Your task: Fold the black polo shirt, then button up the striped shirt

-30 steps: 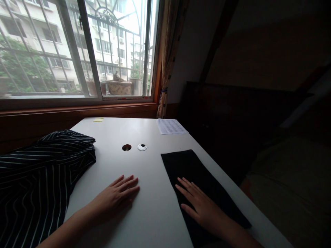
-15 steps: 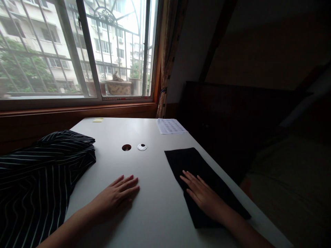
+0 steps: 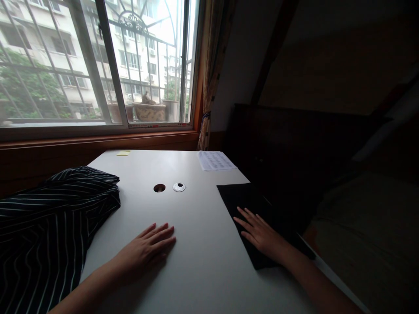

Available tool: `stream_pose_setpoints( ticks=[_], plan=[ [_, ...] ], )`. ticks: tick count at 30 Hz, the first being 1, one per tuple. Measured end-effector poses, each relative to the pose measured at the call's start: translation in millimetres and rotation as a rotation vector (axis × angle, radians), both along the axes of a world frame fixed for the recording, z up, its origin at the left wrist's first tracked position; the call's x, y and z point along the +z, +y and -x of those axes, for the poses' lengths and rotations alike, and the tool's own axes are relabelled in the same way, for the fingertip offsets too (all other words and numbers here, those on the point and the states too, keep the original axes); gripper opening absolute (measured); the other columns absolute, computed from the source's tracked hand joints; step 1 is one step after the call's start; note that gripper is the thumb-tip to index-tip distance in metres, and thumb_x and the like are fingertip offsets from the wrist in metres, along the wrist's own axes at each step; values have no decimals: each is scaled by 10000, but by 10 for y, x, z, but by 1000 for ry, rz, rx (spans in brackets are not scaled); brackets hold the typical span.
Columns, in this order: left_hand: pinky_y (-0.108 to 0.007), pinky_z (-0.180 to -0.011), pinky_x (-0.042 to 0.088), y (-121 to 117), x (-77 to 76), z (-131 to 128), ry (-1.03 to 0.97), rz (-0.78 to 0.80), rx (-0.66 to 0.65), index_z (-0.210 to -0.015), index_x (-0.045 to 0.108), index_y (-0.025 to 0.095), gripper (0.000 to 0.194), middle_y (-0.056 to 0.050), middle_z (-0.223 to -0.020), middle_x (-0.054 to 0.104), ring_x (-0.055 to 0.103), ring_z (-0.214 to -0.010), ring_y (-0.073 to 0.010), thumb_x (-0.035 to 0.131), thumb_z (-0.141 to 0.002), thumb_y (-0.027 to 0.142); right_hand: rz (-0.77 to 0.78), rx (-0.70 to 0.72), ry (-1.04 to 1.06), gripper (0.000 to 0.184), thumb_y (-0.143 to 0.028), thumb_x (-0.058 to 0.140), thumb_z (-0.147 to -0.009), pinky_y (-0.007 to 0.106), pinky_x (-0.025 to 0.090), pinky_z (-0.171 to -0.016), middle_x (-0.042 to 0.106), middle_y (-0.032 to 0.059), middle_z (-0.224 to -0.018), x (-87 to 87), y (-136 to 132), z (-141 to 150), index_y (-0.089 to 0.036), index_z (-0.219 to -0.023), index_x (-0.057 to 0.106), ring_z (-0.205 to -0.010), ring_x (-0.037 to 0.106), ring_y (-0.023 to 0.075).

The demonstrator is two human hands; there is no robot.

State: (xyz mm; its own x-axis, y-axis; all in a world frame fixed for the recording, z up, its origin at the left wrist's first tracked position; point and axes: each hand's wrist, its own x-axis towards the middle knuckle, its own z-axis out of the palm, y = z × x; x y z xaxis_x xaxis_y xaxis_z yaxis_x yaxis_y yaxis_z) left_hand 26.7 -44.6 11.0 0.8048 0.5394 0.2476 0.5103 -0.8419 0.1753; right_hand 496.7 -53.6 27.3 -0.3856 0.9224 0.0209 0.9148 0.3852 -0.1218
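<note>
Your open right hand (image 3: 262,237) rests on the black rectangular cloth (image 3: 244,196), already flat along the white bench (image 3: 196,261)'s right edge; open left hand (image 3: 149,246) beside; black, white-striped fabric (image 3: 55,222) lies rumpled

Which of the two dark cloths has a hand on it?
The plain black cloth, under the right hand; the striped cloth has no hand on it.
</note>
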Motion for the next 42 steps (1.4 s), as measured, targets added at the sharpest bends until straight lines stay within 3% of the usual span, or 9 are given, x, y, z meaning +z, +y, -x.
stream_pose_setpoints(
  ticks=[5, 13, 16, 20, 23, 25, 30, 34, 42],
  plan=[
    [-490, -1209, 264, -4, 6, -1, 43, 18, 11, -1520, 319, 376, 530, 7, -1570, 347, 331, -1448, -241, 481, -1017, 348, 31, 35, -30, 635, -593, 410, -979, 592, 149, -1208, 202, -35, -1633, 13, -333, 212, -380, -1549, 229, -1519, 84, 303],
    [-459, -1219, 259, -12, 5, -9, 9, -7, 7, -1518, 326, 381, 523, 12, -1562, 370, 354, -1440, -230, 477, -1018, 353, 13, 85, 9, 713, -591, 472, -958, 599, 174, -1202, 187, 85, -1614, -242, -699, 373, -279, -1557, 244, -1475, 261, 329],
    [-462, -1214, 272, -13, 7, -6, 20, -7, 9, -1518, 327, 378, 513, 11, -1564, 368, 357, -1440, -235, 461, -1023, 364, 95, 83, 96, 674, -582, 509, -943, 543, 268, -1192, 194, 54, -1610, -83, -848, 430, -317, -1533, 317, -1467, 274, 331],
    [-479, -1212, 272, -18, 7, -5, 49, 6, 24, -1518, 330, 373, 499, 12, -1570, 359, 349, -1445, -240, 438, -1031, 369, 331, 73, 319, 543, -533, 451, -986, 427, 422, -1121, 245, -14, -1603, 367, -961, 460, -387, -1503, 366, -1406, 408, 286],
    [-488, -1212, 269, -20, 5, -9, 58, 13, 24, -1517, 332, 373, 497, 12, -1573, 355, 341, -1449, -242, 438, -1031, 367, 237, -40, 487, 477, -521, 381, -1012, 438, 384, -1148, 345, -13, -1579, 547, -822, 373, -356, -1449, 479, -1412, 408, 265],
    [-477, -1214, 270, -20, 7, -10, 31, 11, 18, -1513, 339, 377, 499, 14, -1567, 366, 349, -1445, -237, 449, -1027, 359, 86, -141, 510, 506, -536, 372, -1006, 446, 328, -1183, 378, 6, -1568, 496, -614, 261, -317, -1445, 492, -1433, 375, 253],
    [-473, -1215, 269, -11, 7, -4, 28, 13, 16, -1513, 342, 376, 497, 9, -1562, 377, 354, -1443, -234, 449, -1027, 361, -120, -311, 271, 615, -530, 307, -993, 493, 243, -1212, 301, 90, -1602, 32, 51, -39, -194, -1498, 411, -1466, 306, 269],
    [-480, -1214, 267, 0, -3, 0, 47, 17, 23, -1508, 354, 375, 486, 10, -1567, 368, 342, -1449, -236, 443, -1029, 363, -61, -386, 130, 663, -506, 264, -990, 556, 217, -1198, 259, 130, -1610, -233, 408, -145, -115, -1518, 354, -1494, 220, 292],
    [-474, -1210, 276, 1, 3, 0, 15, 21, 9, -1509, 349, 383, 506, 12, -1559, 381, 361, -1439, -237, 470, -1018, 354, 0, -221, 161, 622, -596, 245, -999, 548, 172, -1211, 232, 36, -1625, -243, 295, -202, -284, -1526, 350, -1505, 184, 254]
  ],
)
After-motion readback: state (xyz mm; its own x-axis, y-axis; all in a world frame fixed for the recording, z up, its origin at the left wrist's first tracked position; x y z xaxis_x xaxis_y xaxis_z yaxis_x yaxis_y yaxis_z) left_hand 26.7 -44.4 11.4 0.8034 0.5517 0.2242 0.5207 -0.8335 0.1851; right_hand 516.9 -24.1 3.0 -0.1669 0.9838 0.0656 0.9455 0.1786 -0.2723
